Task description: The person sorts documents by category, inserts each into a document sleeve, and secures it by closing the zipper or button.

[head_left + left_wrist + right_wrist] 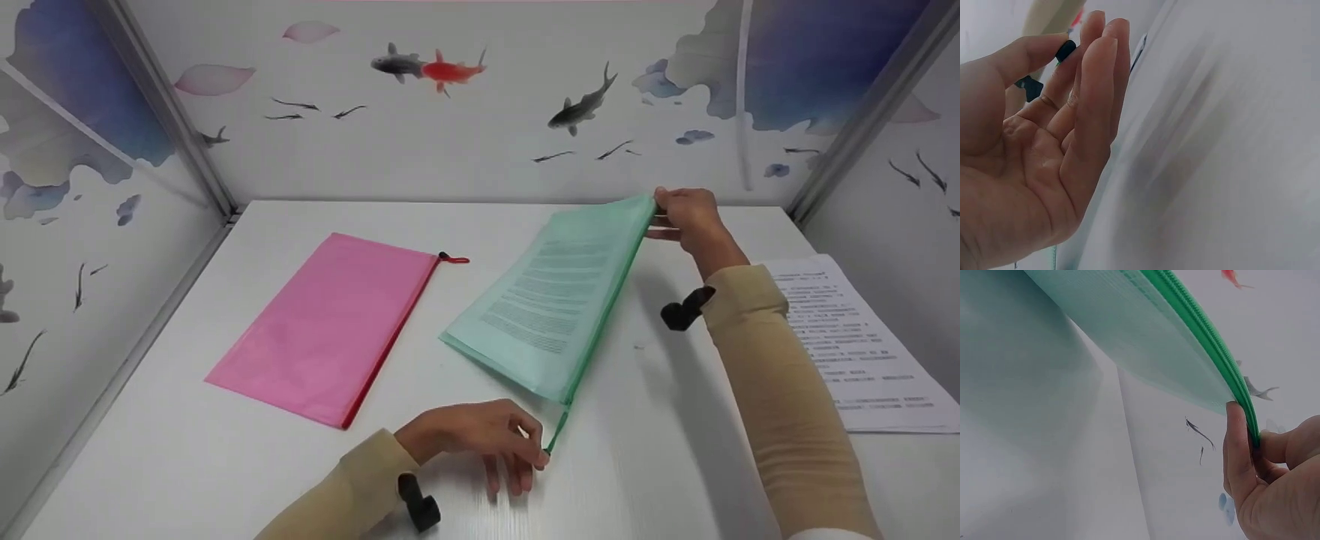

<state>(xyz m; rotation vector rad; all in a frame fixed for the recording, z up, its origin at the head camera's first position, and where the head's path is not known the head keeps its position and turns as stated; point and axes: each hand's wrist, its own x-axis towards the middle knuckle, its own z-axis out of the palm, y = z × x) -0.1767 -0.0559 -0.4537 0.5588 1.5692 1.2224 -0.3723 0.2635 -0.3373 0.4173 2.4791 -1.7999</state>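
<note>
A translucent green zipper document pouch (540, 292) with printed sheets inside is held tilted, its far right corner lifted off the table. My right hand (690, 217) pinches that corner between thumb and fingers, at the end of the green zipper (1213, 343). Near the front, my left hand (487, 435) pinches the dark end of the zipper's pull cord (559, 427) between thumb and index finger. The cord is stretched toward the pouch's near corner. In the left wrist view the dark pull end (1066, 51) shows at the thumb tip, with the other fingers extended.
A pink zipper pouch (322, 330) with a red zipper lies flat on the left, its red pull loop (456, 259) at the far corner. Printed white sheets (862, 345) lie at the right, partly behind the right sleeve. Patterned panels (480, 150) enclose the white table.
</note>
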